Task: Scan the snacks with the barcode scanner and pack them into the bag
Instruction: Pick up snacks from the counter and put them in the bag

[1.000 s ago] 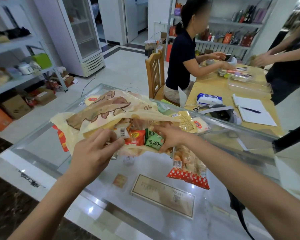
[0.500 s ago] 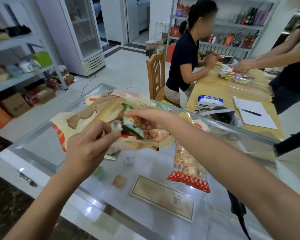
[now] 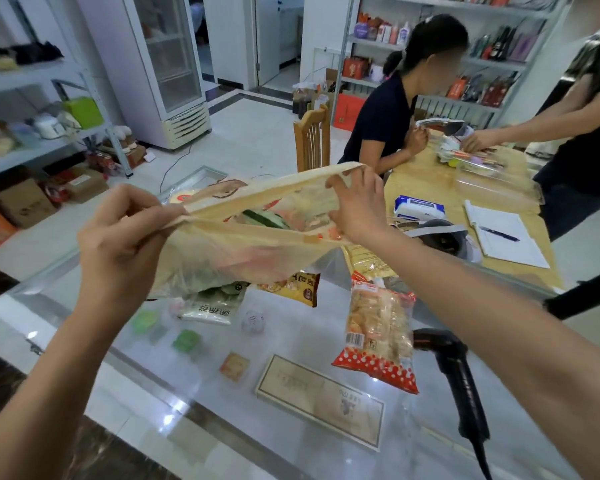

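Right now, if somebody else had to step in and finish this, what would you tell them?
Left hand and right hand each grip the rim of the bag, lifted above the glass counter and pulled open.
Done: several snacks show inside the bag.
Left: the red-dotted snack pack, a yellow packet and a pale green-print packet lie on the counter.
The barcode scanner rests there too, below the right forearm.

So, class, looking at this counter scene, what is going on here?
A person is packing snacks at a glass counter. The left hand and right hand each pinch the rim of a pale plastic bag, stretching its mouth open; packets already show inside. A red polka-dot snack pack and a yellow pack lie on the counter, beside the black barcode scanner.
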